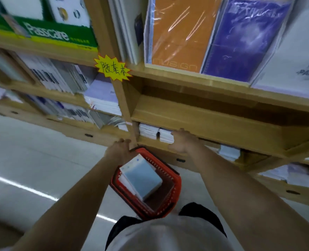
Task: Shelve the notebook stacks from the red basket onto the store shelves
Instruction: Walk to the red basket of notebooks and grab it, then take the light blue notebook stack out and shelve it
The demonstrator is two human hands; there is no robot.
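Note:
The red basket point(170, 180) sits on the floor right below me, against the shelf base. A wrapped stack of pale blue notebooks point(142, 178) lies tilted inside it. My left hand point(120, 151) grips the far rim of the basket. My right hand point(183, 140) reaches into a low shelf compartment, fingers spread against a white notebook stack point(165, 135) that stands there beside another white stack point(148, 130). Its fingertips are hidden under the shelf board.
Wooden shelves point(204, 120) fill the view ahead. Orange point(179, 33) and purple point(244, 38) wrapped notebooks stand on the upper shelf. A yellow star tag point(112, 68) hangs on the upright. A green box point(46, 33) is at upper left. Grey floor lies to the left.

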